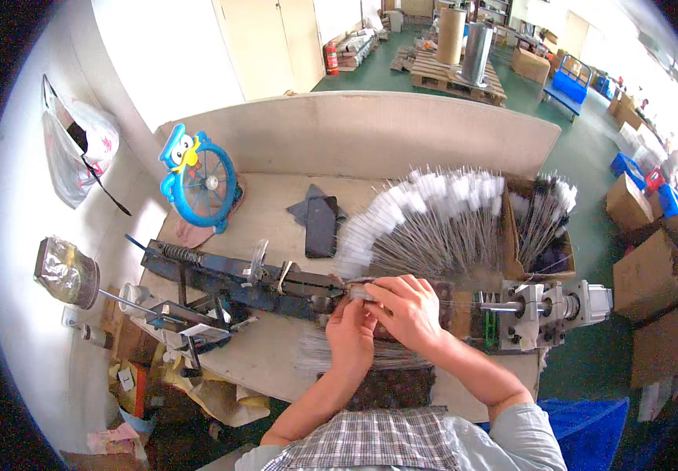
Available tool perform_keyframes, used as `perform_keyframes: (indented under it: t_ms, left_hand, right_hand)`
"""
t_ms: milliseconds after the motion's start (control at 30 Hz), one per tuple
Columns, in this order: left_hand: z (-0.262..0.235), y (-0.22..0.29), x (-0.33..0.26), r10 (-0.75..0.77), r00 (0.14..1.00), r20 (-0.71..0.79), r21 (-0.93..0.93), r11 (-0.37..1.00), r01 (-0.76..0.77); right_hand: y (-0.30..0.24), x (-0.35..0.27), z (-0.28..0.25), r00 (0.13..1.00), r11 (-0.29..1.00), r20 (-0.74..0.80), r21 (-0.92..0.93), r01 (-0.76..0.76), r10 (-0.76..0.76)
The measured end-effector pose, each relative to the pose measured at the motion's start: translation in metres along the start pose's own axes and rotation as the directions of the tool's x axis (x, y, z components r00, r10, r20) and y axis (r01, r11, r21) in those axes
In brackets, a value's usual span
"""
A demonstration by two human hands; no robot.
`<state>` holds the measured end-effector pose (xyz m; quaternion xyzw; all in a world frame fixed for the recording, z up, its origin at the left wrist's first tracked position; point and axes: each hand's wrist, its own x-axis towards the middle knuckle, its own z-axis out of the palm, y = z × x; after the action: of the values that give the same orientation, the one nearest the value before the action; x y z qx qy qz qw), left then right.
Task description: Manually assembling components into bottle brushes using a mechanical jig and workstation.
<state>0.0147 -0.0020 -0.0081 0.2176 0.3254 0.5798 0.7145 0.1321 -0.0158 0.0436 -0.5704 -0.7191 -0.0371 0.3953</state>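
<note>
My left hand [350, 336] and my right hand [411, 312] meet at the right end of a long dark metal bar fixture [229, 271]. Their fingers are pinched around a small whitish bristled piece [360, 292], which looks like the head of a thin wire brush; the fingers hide most of it. Thin wires run out to the right past my right hand. Behind the hands, many wire brushes with white bristle tips [425, 216] lie fanned out. More thin wires [315, 353] lie beside my left wrist.
A motor unit with a metal spindle [543, 306] stands at the table's right. A cardboard box [547, 263] holds more brushes. Further back are a dark phone [321, 226] and a blue duck-shaped fan [204, 184]. A low board [354, 129] borders the table's far edge; a lamp [68, 273] stands left.
</note>
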Motion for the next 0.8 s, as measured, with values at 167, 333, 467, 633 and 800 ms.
perform_keyframes:
  t_ms: [167, 333, 467, 633, 800]
  left_hand:
    - [-0.002, 0.004, -0.002, -0.122, 0.991, -0.057, -0.193, 0.975, 0.109]
    - [0.007, 0.012, -0.006, -0.139, 0.983, -0.122, -0.152, 0.981, 0.120]
    - [0.014, 0.016, -0.009, -0.165, 0.984, -0.073, -0.248, 0.958, 0.143]
    - [0.007, 0.007, -0.007, -0.073, 0.992, -0.105, -0.073, 0.995, 0.065]
    - [0.019, 0.011, -0.006, -0.085, 0.990, -0.111, -0.100, 0.992, 0.074]
  right_hand:
    - [-0.001, 0.000, 0.005, 1.000, 1.000, -0.006, 0.017, 0.003, -0.003]
    - [-0.013, 0.006, 0.016, 0.998, 0.998, 0.021, 0.012, -0.057, 0.057]
    - [-0.008, 0.007, 0.016, 0.999, 0.998, -0.009, -0.042, -0.050, 0.050]
    - [-0.005, 0.002, 0.002, 1.000, 1.000, 0.004, -0.007, 0.030, -0.030]
    - [0.001, -0.002, 0.002, 0.999, 0.999, -0.006, -0.026, 0.034, -0.034]
